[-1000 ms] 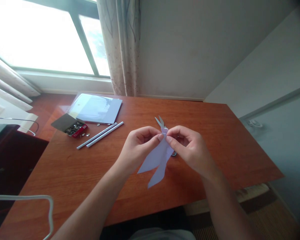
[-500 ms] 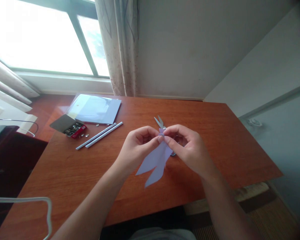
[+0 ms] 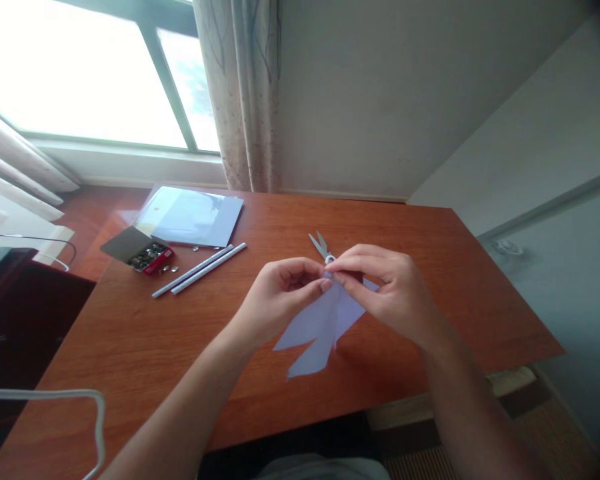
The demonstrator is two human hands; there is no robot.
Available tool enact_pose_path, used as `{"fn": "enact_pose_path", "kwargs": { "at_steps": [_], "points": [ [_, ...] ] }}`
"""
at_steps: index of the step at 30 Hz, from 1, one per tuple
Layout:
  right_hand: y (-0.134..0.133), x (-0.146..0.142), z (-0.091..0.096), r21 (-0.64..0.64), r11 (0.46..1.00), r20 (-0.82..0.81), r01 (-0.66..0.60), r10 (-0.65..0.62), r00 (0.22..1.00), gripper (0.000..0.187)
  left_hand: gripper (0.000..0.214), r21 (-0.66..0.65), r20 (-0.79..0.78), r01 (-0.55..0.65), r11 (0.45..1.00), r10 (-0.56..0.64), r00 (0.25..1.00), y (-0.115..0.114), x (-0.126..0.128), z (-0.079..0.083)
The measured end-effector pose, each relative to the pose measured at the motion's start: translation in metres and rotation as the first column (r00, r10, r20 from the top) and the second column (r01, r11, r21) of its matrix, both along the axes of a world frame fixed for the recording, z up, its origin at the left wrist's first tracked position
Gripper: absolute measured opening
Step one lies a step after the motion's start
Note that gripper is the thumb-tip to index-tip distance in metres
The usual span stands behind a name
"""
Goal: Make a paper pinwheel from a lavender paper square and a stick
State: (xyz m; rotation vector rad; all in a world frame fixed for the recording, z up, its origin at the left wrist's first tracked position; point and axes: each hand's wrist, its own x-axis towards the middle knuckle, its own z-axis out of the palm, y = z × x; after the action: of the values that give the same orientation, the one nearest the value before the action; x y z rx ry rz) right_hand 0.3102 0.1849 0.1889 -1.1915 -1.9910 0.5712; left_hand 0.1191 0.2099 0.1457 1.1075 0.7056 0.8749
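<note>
A pale lilac-white cut paper (image 3: 325,330) hangs between my hands above the table, spreading downward in several pointed tails. My left hand (image 3: 285,293) pinches its narrow top from the left with thumb and fingers. From the other side, my right hand (image 3: 387,277) grips the same narrow top, thumb below and fingers above. Just beyond the fingertips lie scissors (image 3: 321,247) with their blades parted; my right hand and the paper hide most of their handles.
On the wooden table (image 3: 190,373), two rolled paper sticks (image 3: 210,269) lie to the left. Behind them are an open red box (image 3: 153,258) of small metal pieces, several loose pieces and a clear folder of sheets (image 3: 195,217). A white cable (image 3: 99,427) loops at the lower left.
My right hand has shifted slightly right and turned, and the paper has spread wider, with a tail now showing below that hand. My left hand has hardly moved.
</note>
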Motion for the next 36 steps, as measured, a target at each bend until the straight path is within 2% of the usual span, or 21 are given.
{"fn": "enact_pose_path", "kwargs": {
  "at_steps": [7,10,16,26,36],
  "points": [
    [-0.004,-0.002,-0.005,0.092,0.995,0.065,0.030,-0.036,0.997,0.014,0.023,0.024,0.007,-0.017,1.000,0.017,1.000,0.000,0.000,-0.002],
    [-0.004,-0.004,-0.010,0.187,0.980,0.071,0.062,-0.076,0.995,0.009,0.020,0.029,-0.002,-0.024,0.999,0.024,1.000,0.000,0.000,0.000],
    [-0.003,-0.002,-0.021,0.348,0.936,0.108,0.055,-0.098,0.989,0.017,0.022,0.029,-0.042,-0.035,0.999,0.037,0.998,0.000,0.000,0.002],
    [-0.003,0.005,-0.024,0.427,0.901,0.219,-0.081,-0.017,0.976,0.030,0.020,0.029,-0.027,-0.060,0.998,0.061,0.998,0.000,-0.001,0.002],
    [-0.003,0.006,-0.023,0.430,0.896,0.274,-0.107,-0.016,0.962,0.030,0.018,0.023,-0.005,-0.061,0.998,0.061,0.998,-0.001,0.000,0.001]
  ]
}}
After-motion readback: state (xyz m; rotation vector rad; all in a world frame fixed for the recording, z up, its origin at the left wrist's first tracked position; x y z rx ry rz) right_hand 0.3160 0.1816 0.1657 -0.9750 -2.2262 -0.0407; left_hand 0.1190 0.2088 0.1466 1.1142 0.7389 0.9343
